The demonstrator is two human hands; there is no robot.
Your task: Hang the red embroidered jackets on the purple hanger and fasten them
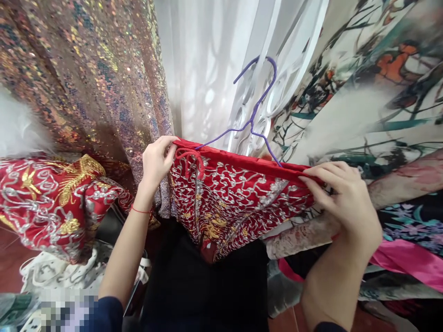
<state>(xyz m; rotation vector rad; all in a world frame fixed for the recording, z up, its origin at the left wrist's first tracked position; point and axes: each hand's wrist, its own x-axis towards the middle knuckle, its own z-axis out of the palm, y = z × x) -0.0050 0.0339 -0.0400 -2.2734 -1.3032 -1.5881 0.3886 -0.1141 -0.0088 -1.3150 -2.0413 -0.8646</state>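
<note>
A red skirt-like garment (238,189) with silver and gold embroidery is stretched between both hands. My left hand (159,159) pinches the left end of its red waistband, beside a red tie cord (189,159). At the right end, my right hand (341,191) grips the same band between thumb and fingers. A purple wire hanger (251,121) rises out of the waist opening, its hook pointing up and to the left. The hanger's lower part is hidden inside the cloth. The garment's lower part hangs in folds toward black fabric on my lap.
Sequined cloth (104,69) hangs at the left, above another red embroidered garment (44,203). A white scrollwork frame (294,50) stands behind the hanger. Printed fabrics (380,74) hang at the right, with a pink satin strip (408,263) lower down. White bags or cloth lie at lower left.
</note>
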